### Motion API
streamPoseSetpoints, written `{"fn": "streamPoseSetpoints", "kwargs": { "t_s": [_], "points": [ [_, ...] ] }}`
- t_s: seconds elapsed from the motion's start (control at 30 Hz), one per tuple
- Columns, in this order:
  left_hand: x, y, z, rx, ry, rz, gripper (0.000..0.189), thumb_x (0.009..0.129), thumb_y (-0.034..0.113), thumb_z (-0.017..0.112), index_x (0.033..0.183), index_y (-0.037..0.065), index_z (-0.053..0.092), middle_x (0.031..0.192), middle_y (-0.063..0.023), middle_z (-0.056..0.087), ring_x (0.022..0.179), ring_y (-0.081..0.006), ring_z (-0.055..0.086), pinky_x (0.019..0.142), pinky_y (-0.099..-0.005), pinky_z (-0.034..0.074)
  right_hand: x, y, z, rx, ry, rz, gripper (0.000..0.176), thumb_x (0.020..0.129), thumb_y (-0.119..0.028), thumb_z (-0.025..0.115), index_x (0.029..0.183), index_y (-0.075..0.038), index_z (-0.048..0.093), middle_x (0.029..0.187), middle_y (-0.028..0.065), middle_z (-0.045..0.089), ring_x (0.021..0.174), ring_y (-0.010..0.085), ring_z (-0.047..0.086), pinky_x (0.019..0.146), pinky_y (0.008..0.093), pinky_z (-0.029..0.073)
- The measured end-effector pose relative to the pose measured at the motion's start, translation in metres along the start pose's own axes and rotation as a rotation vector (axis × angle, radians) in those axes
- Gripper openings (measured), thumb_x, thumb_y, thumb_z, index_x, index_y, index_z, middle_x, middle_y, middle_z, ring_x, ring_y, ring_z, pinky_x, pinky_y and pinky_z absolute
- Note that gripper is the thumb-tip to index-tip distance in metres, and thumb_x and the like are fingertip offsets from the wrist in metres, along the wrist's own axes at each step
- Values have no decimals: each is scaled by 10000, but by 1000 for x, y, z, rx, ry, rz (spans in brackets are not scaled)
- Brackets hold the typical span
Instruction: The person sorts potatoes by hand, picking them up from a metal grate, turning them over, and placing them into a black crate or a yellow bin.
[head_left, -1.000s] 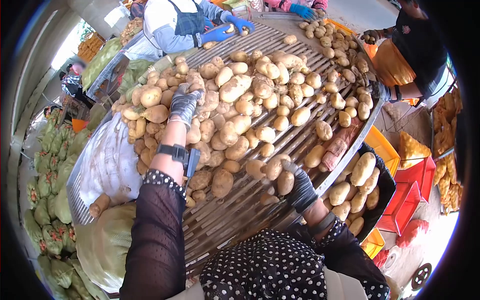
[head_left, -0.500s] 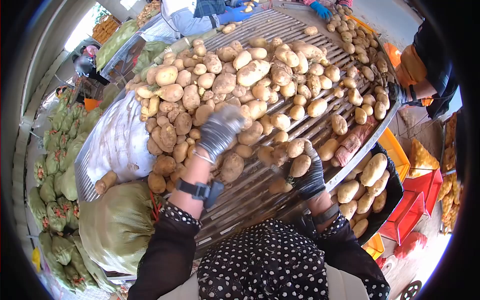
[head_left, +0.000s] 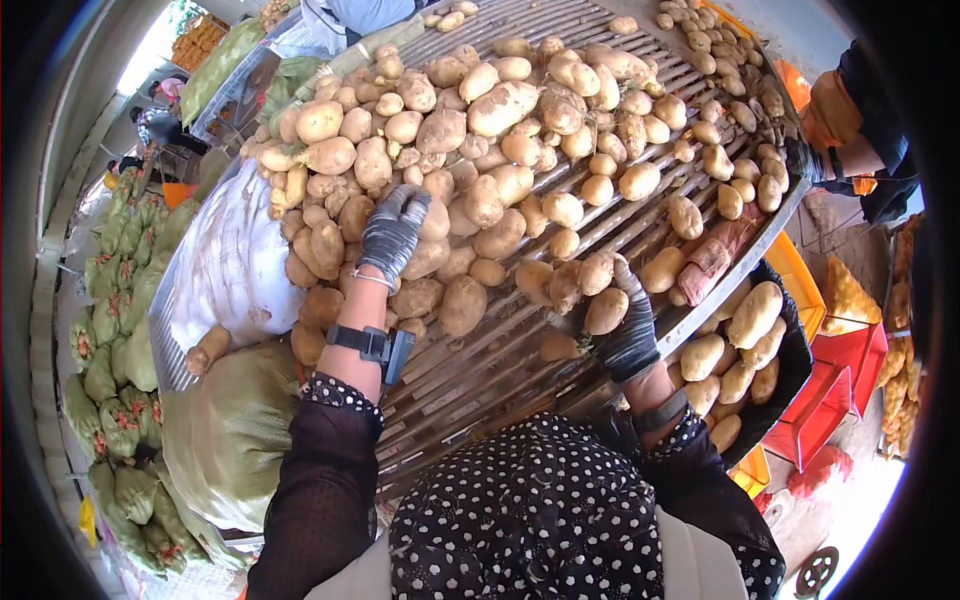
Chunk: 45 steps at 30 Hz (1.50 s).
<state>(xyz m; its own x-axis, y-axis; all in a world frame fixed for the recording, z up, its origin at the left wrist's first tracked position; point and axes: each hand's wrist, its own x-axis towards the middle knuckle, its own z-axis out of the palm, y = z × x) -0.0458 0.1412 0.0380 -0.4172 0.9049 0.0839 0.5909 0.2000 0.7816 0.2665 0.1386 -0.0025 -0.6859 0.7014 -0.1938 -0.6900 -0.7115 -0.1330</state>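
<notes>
Green sacks (head_left: pixel 110 330) lying left of the slatted table (head_left: pixel 480 375), gloved left hand (head_left: pixel 392 232) resting open, fingers spread, on the potato pile (head_left: pixel 470 120) at the table's middle, right hand (head_left: pixel 625 325) gripping one potato (head_left: pixel 606 310) near the table's front edge, black crate (head_left: pixel 788 372) sitting right of the table.

Heaps of green sacks (head_left: pixel 110 330) left, red crates (head_left: pixel 835 385) right, bright daylight.

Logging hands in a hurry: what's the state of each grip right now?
Left grip: open, grey glove spread flat on the heap of tan potatoes.
Right grip: closed, holding one small round tan potato.
</notes>
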Motion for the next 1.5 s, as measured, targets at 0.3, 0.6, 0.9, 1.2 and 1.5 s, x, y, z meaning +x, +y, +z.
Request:
{"fn": "streamPoseSetpoints", "kwargs": {
  "t_s": [0.3,0.6,0.9,1.2,1.5],
  "points": [
    [-52,56,51,322,-336,310,237,776,202,682,959,63,625,900,-98,635,823,-203,599,750,-318,480,-3,5,11,73,16,84,430,894,-392,517,1095,-12,515,1081,177,544,972,331,547,874,496,467],
    [44,48,-2,928,-48,-95,612,801,286,597,1337,83,383,1130,-244,561,1039,-364,560,885,-446,451,-13,-3,1,54,-43,-28,416,878,-381,555,1070,-12,538,1078,185,562,951,341,560,815,500,485],
    [54,32,9,827,-58,-121,595,784,216,618,1316,65,399,1059,-226,599,979,-360,588,844,-438,474,-16,-7,7,-30,16,-38,364,903,-402,498,952,-48,568,1086,177,530,946,338,543,767,536,503],
    [-19,73,0,-410,-343,-109,470,786,33,635,1222,32,461,931,-72,590,705,-98,569,541,-217,483,-13,-3,33,88,-100,47,362,947,-365,405,1070,-44,522,1166,175,504,1067,345,497,907,547,433],
    [-57,119,13,-409,-875,-88,523,772,106,690,1243,9,485,1025,-42,575,863,-100,556,702,-222,497,-18,13,24,103,-260,88,451,911,-342,499,1253,-52,450,1194,149,527,1096,283,522,930,470,437]
  ]
}}
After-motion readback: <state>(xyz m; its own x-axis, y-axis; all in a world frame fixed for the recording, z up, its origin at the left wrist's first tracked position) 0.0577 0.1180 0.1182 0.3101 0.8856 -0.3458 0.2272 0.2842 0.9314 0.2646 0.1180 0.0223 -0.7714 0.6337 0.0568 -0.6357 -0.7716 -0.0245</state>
